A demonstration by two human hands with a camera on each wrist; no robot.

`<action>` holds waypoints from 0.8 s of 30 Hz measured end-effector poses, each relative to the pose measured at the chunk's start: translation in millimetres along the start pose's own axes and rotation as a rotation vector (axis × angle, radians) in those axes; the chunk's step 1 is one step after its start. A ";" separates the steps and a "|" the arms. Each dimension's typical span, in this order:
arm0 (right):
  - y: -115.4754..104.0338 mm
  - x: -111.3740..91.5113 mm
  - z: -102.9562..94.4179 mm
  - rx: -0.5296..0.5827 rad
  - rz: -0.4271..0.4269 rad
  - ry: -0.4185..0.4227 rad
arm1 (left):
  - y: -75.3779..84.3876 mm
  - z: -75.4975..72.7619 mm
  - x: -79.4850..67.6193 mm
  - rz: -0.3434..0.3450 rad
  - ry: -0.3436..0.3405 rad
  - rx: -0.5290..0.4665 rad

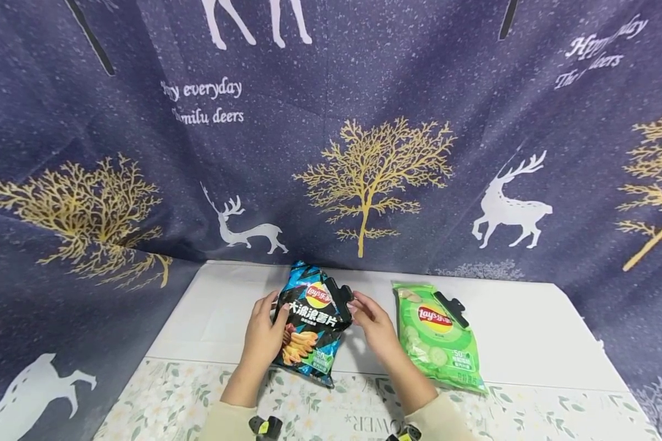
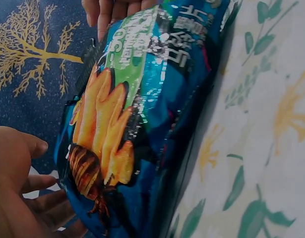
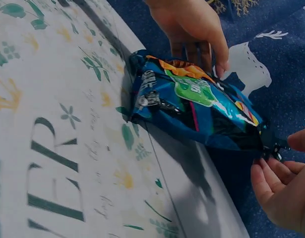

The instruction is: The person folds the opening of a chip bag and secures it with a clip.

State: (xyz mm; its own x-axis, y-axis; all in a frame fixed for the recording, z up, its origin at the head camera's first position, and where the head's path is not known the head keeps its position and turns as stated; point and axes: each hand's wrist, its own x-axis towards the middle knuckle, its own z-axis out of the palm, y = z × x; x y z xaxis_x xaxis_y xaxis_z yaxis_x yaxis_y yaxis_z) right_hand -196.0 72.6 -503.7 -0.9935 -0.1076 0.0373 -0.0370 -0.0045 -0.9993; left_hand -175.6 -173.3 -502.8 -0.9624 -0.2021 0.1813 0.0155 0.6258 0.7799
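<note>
A blue and black Lay's potato chip bag (image 1: 309, 327) is between my two hands, with a black bag clip (image 1: 339, 299) across its upper right corner. My left hand (image 1: 263, 331) holds the bag's left side, thumb toward the front and fingers passing behind it. On the other side, my right hand (image 1: 379, 331) has thumb and fingertips around the clip's handle, as the right wrist view shows at the bag's end (image 3: 192, 106). That view shows the bag raised at the clip end, a shadow beneath it.
To the right lies a green Lay's chip bag (image 1: 438, 343) with its own black clip (image 1: 452, 308) on the top corner. The white tabletop (image 1: 518, 331) has a floral cloth (image 1: 171, 398) along its front. A dark blue curtain (image 1: 331, 73) with deer and trees hangs behind.
</note>
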 end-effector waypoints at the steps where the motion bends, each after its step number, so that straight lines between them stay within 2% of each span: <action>1: 1.7 -0.7 -0.3 -0.001 -0.003 -0.002 | -0.4 0.5 -0.2 0.001 0.000 -0.004; 9: 10.2 -5.7 0.1 0.026 0.048 -0.006 | -4.5 4.7 0.2 0.012 0.007 -0.009; 20: 17.4 -9.7 2.3 0.055 0.074 -0.011 | -4.5 8.3 1.6 0.022 -0.006 -0.006; 24: 16.6 -11.2 3.7 0.045 0.090 0.014 | -4.7 10.3 1.1 0.023 -0.019 0.002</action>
State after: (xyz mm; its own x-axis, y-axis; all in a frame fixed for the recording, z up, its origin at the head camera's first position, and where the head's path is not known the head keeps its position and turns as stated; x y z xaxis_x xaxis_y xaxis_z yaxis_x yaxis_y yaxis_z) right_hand -185.1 70.0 -520.8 -0.9940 -0.0954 -0.0530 0.0570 -0.0401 -0.9976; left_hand -179.5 -168.7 -512.5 -0.9667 -0.1737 0.1879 0.0370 0.6318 0.7743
